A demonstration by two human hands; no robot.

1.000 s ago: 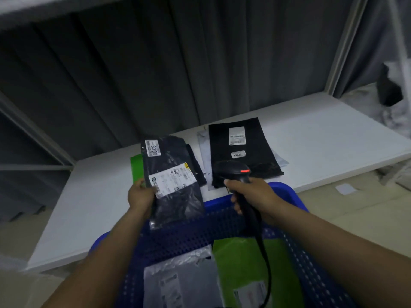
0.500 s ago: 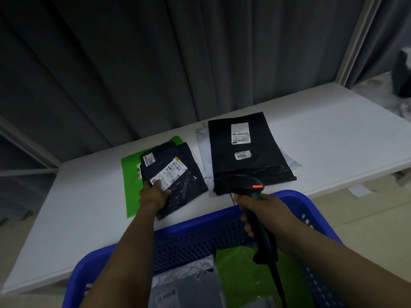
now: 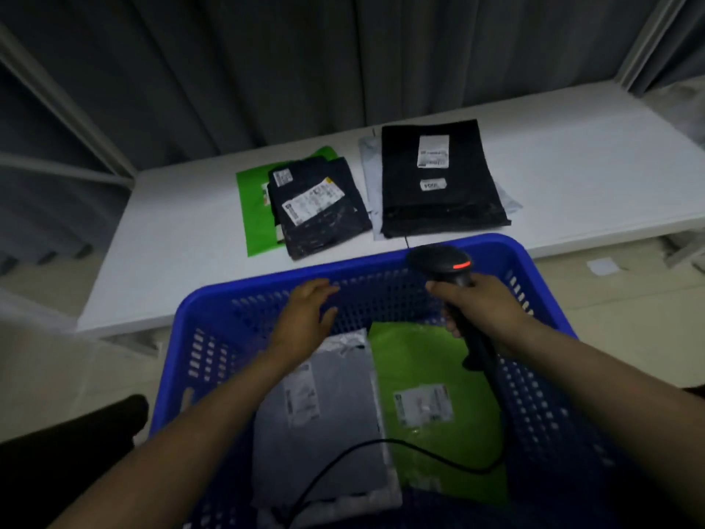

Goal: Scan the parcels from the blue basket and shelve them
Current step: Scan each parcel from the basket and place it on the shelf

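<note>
Left hand [image 3: 305, 318]: released, fingers loosely spread, holding nothing; it hovers inside the basket at about 11 o'clock, above the far end of the grey parcel; whether it touches the parcel, cannot tell
Right hand [image 3: 484, 311]: grasping the handle of the scanner, fingers wrapped round it; sits at about 1 o'clock in the basket
Scanner [image 3: 442, 261]: black, handheld; head level with the basket's far rim, a red light glowing on it; its cable [image 3: 381, 448] trails down across the parcels in the basket
Blue basket [image 3: 343, 269]: perforated plastic, nearest the person, its far rim just short of the shelf edge
Grey parcel [image 3: 324, 425]: lies flat in the basket's left half, white label up
Green parcel [image 3: 431, 395]: flat in the right half, at 3 o'clock from the grey one, edges touching; label up
Shelf [image 3: 171, 231]: white board at 12 o'clock from the basket; grey curtain [image 3: 343, 70] behind it
Dark parcel [image 3: 320, 208]: on the shelf at 11 o'clock from the basket, labels up, lying on a green mailer [image 3: 255, 211]
Black parcel [image 3: 438, 192]: at 3 o'clock from the dark one, just apart; two white labels; a grey mailer [image 3: 371, 177] shows under its left edge
</note>
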